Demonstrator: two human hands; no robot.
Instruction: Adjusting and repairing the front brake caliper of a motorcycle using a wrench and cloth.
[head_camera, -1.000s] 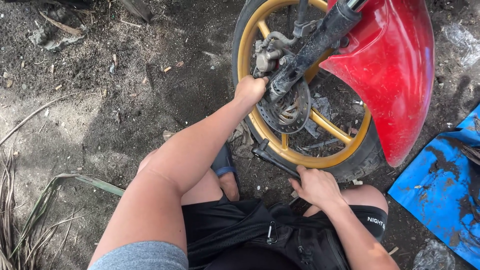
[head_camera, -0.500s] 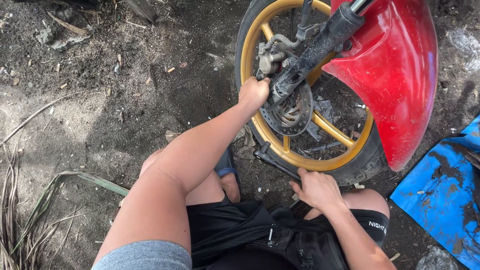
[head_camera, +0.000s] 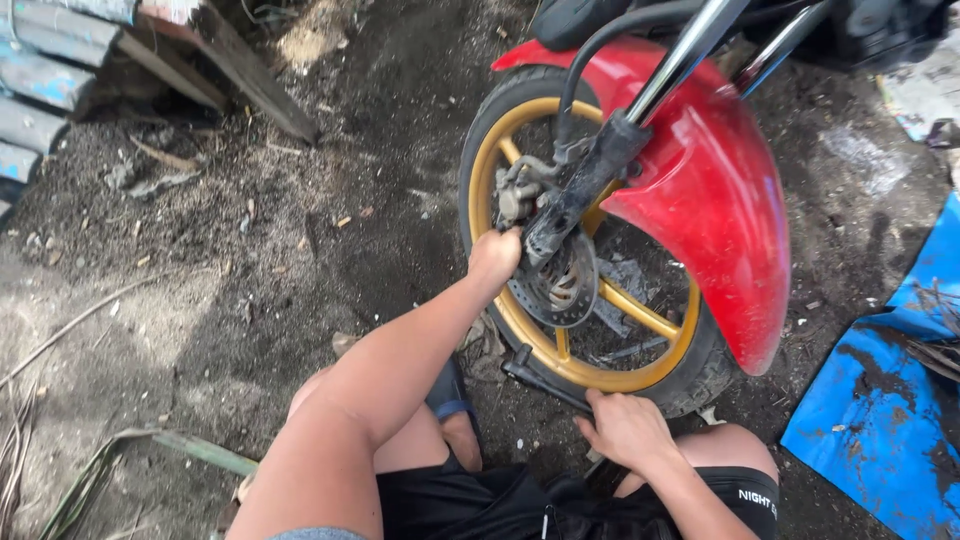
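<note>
While the left hand (head_camera: 495, 258) is clenched at the hub of the gold-spoked motorcycle front wheel (head_camera: 560, 300), a dark metal tool (head_camera: 545, 380) is gripped by the right hand (head_camera: 625, 430) nearer; heavy, rigid wheel, best held by spokes

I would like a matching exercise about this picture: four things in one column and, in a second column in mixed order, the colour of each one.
Things:
1. mudguard over the motorcycle front wheel
2. wheel rim
3. sheet lying on the ground at the right
4. shorts of the person

Colours:
A. blue
B. black
C. red
D. gold-yellow

Pairs: 1-C, 2-D, 3-A, 4-B
</note>
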